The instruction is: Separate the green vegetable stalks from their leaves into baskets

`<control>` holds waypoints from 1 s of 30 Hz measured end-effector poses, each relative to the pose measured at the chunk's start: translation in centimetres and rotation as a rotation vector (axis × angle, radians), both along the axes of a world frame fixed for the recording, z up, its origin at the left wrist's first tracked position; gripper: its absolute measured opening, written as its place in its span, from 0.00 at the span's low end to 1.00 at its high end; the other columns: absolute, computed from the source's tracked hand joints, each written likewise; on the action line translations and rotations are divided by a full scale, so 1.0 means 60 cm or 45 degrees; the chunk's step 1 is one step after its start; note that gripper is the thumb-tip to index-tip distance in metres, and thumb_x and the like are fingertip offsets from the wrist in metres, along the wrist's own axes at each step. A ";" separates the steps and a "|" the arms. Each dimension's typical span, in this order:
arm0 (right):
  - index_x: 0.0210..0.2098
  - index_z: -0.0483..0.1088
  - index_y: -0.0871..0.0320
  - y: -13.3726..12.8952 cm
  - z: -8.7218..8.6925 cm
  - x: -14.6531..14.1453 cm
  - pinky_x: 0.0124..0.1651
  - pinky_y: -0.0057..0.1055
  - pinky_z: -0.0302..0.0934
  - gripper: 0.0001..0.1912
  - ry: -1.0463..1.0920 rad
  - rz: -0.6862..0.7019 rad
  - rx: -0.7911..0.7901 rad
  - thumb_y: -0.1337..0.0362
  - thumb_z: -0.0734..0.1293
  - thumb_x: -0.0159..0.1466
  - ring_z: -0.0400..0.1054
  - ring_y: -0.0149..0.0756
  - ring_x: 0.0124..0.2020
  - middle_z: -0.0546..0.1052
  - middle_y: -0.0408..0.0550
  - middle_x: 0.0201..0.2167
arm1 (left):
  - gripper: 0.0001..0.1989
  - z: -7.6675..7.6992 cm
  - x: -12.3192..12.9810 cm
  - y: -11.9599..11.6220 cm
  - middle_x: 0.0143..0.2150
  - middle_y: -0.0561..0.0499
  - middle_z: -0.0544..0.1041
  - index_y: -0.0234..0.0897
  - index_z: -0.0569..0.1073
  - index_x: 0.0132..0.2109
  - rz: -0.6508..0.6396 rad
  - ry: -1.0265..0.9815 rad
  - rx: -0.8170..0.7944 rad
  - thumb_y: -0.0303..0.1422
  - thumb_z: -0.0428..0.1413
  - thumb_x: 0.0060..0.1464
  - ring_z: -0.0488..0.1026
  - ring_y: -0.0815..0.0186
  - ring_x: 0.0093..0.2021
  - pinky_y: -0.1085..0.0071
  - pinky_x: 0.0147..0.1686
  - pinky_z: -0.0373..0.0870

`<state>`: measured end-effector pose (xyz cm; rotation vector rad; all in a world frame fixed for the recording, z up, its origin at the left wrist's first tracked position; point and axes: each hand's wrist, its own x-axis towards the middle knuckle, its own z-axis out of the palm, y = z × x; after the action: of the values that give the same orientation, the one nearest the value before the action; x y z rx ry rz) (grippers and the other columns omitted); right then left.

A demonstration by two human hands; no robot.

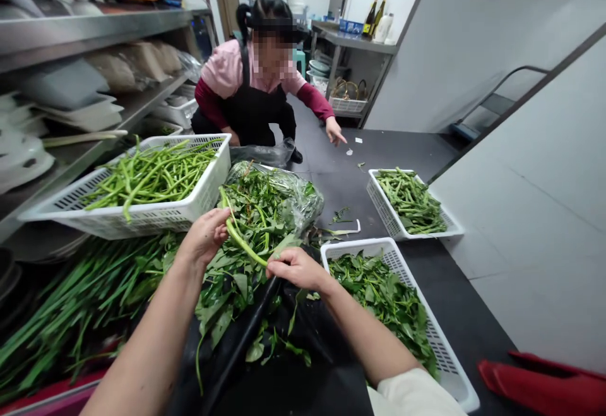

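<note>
From here I have the left hand (206,234) and right hand (297,268) each pinching a green stem (242,243), fingertips closed, over the leafy heap (258,192) left of the near right basket (444,354); I'd keep both grips light against bruising

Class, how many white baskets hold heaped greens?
3: left basket, by the clear bag; near right basket, beside the right hand; far right basket, beyond that. Others may be hidden.

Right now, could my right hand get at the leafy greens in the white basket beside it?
Probably yes: the right hand is beside the white basket, and nothing seems to block the leafy greens. It would likely need to release the green stem, which the left hand also holds.
</note>
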<state>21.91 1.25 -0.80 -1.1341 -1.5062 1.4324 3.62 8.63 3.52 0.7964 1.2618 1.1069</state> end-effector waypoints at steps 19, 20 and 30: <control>0.16 0.59 0.58 0.019 0.016 -0.086 0.28 0.24 0.51 0.13 -0.317 -0.203 0.265 0.61 0.61 0.55 0.54 0.27 0.21 0.60 0.38 0.16 | 0.17 0.005 0.008 -0.082 0.25 0.55 0.70 0.36 0.69 0.32 0.089 0.123 0.274 0.41 0.61 0.35 0.64 0.71 0.25 0.76 0.24 0.61; 0.16 0.57 0.57 0.027 0.003 -0.086 0.25 0.23 0.50 0.13 -0.159 -0.308 0.119 0.60 0.60 0.54 0.52 0.26 0.19 0.57 0.37 0.14 | 0.18 0.003 0.007 -0.086 0.26 0.55 0.70 0.36 0.69 0.33 0.141 0.110 0.291 0.41 0.61 0.35 0.64 0.70 0.26 0.76 0.25 0.61; 0.21 0.63 0.57 -0.018 -0.071 0.202 0.22 0.25 0.50 0.16 -0.328 -0.943 -0.138 0.52 0.59 0.55 0.54 0.29 0.17 0.60 0.38 0.13 | 0.28 -0.002 -0.022 -0.102 0.22 0.55 0.71 0.35 0.75 0.38 -0.008 0.124 0.000 0.48 0.63 0.28 0.64 0.70 0.23 0.76 0.22 0.60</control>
<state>34.06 0.19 -5.07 -1.7583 -0.9912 0.8799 2.28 2.48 3.43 0.8626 1.3394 1.0738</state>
